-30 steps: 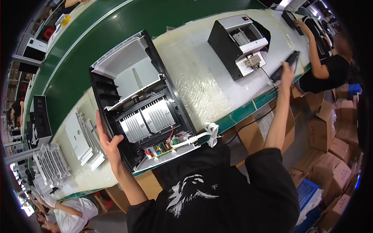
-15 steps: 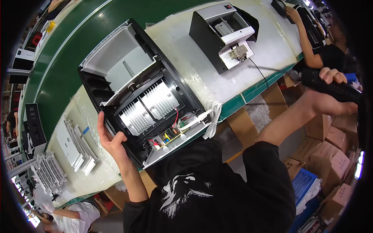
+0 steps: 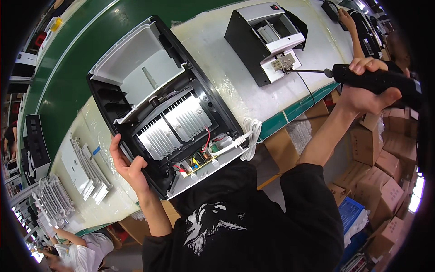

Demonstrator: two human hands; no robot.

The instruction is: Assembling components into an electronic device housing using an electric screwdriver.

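On the left of my view, white panels (image 3: pixel 84 170) lie overlapped on the pale surface (image 3: pixel 217 68), a small blue piece (image 3: pixel 96 150) just beside them. Nearer the rim I see white brackets (image 3: pixel 52 199) in a row, and past those a black case (image 3: pixel 37 143). A green strip (image 3: pixel 68 106) runs behind. At lower left I make out a person in white (image 3: pixel 97 249). To my right, cartons (image 3: pixel 371 140) are heaped near a blue crate (image 3: pixel 351 215); another person's forearm (image 3: pixel 356 43) shows above.
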